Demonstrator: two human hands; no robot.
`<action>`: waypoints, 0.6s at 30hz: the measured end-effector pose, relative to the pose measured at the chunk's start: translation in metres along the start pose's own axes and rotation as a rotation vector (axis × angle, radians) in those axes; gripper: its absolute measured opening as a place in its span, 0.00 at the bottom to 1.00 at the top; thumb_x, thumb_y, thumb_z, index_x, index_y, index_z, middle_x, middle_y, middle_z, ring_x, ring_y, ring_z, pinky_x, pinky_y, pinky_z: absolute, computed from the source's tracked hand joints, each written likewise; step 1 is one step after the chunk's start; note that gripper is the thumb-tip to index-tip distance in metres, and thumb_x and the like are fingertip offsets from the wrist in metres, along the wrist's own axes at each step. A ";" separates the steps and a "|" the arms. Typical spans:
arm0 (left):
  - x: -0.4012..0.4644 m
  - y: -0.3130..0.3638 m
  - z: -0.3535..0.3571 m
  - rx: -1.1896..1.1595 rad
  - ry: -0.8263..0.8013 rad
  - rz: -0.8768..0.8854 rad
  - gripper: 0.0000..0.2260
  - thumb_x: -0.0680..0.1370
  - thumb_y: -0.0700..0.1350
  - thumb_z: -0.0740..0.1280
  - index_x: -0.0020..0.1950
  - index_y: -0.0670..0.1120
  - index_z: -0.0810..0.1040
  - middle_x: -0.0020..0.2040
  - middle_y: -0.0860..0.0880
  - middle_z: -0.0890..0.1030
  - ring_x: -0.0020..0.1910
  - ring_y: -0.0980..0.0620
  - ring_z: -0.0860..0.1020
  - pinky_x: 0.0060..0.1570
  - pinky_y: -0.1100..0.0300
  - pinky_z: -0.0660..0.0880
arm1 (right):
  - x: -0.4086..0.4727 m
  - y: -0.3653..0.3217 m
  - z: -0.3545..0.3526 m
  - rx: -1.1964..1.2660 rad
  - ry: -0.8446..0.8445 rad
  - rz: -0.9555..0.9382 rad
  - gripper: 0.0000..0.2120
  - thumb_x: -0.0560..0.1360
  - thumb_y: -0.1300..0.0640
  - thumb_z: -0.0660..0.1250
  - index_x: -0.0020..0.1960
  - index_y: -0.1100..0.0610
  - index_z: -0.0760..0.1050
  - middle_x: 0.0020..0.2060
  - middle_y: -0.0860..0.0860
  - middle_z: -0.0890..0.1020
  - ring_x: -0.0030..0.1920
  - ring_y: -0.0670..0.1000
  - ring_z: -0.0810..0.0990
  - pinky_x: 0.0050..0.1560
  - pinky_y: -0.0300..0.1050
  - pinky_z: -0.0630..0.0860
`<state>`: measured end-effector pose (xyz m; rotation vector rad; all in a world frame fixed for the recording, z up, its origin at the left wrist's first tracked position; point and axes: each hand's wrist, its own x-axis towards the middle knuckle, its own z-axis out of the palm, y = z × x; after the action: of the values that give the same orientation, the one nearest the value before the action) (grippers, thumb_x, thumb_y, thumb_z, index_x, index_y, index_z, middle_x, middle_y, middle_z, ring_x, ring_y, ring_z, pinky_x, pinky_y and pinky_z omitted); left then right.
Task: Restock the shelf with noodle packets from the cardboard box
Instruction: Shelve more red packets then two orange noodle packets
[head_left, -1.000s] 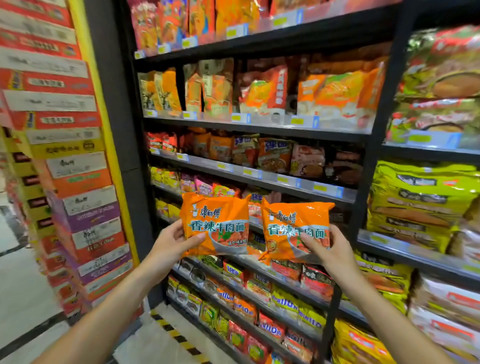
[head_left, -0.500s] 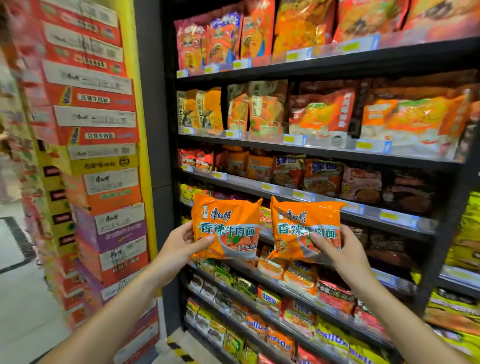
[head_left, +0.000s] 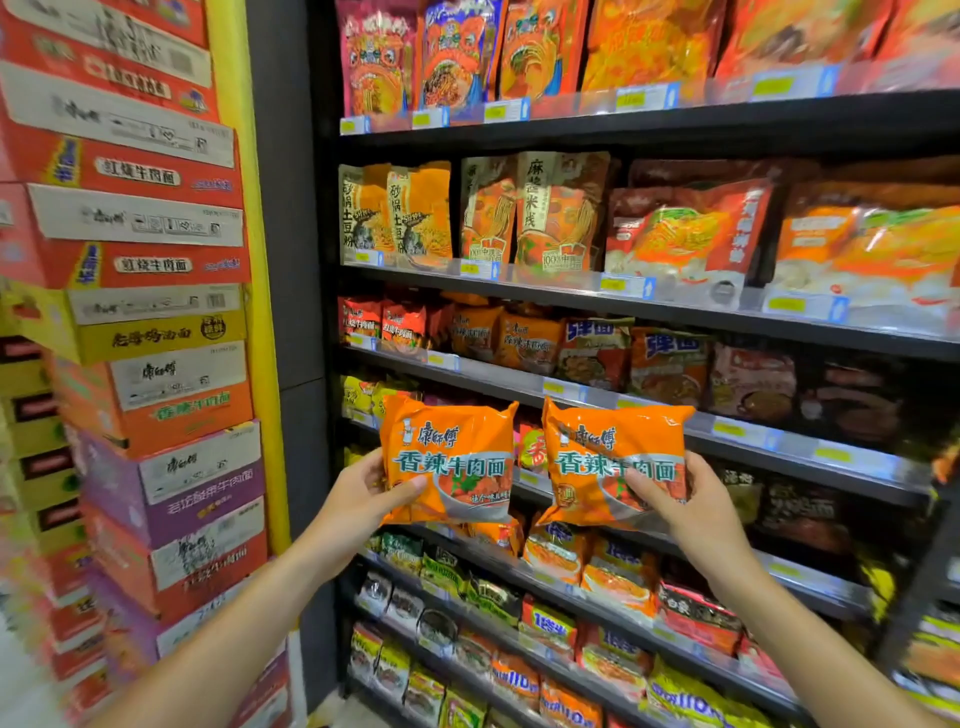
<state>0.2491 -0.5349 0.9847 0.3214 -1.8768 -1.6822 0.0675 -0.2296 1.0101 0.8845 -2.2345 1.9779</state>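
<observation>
Left hand (head_left: 358, 501) and right hand (head_left: 691, 506) each pinch an orange packet (head_left: 449, 460), (head_left: 615, 462) by an outer edge, upright and label-out before the shelf (head_left: 649, 410), apparently to match the orange packets stocked just above.

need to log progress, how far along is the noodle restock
Done: the shelves already look well filled. In hand: the left hand and right hand each grip an orange noodle packet, raised in front of the shelves. Left: both still need placing; no open box is in view.
</observation>
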 end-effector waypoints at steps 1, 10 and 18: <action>0.010 -0.004 -0.003 -0.001 -0.005 -0.002 0.18 0.74 0.44 0.75 0.63 0.49 0.78 0.56 0.51 0.85 0.54 0.53 0.84 0.49 0.59 0.82 | 0.007 0.000 0.006 -0.002 0.011 -0.002 0.19 0.71 0.46 0.75 0.59 0.48 0.76 0.51 0.45 0.85 0.47 0.41 0.84 0.50 0.46 0.79; 0.125 -0.018 -0.039 0.061 -0.069 0.041 0.17 0.75 0.44 0.74 0.64 0.49 0.78 0.57 0.51 0.85 0.56 0.54 0.83 0.49 0.60 0.81 | 0.108 0.026 0.064 -0.039 0.027 -0.048 0.14 0.72 0.50 0.75 0.55 0.46 0.76 0.47 0.43 0.85 0.43 0.37 0.83 0.46 0.42 0.77; 0.241 -0.031 -0.072 0.081 -0.081 0.079 0.15 0.76 0.43 0.73 0.62 0.47 0.78 0.55 0.50 0.85 0.55 0.52 0.83 0.50 0.59 0.81 | 0.204 0.045 0.121 -0.001 0.093 -0.061 0.17 0.74 0.51 0.74 0.59 0.51 0.75 0.50 0.45 0.84 0.44 0.37 0.83 0.45 0.40 0.75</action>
<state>0.0925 -0.7306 1.0202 0.2117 -1.9943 -1.5915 -0.0815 -0.4186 1.0245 0.8320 -2.1327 1.9499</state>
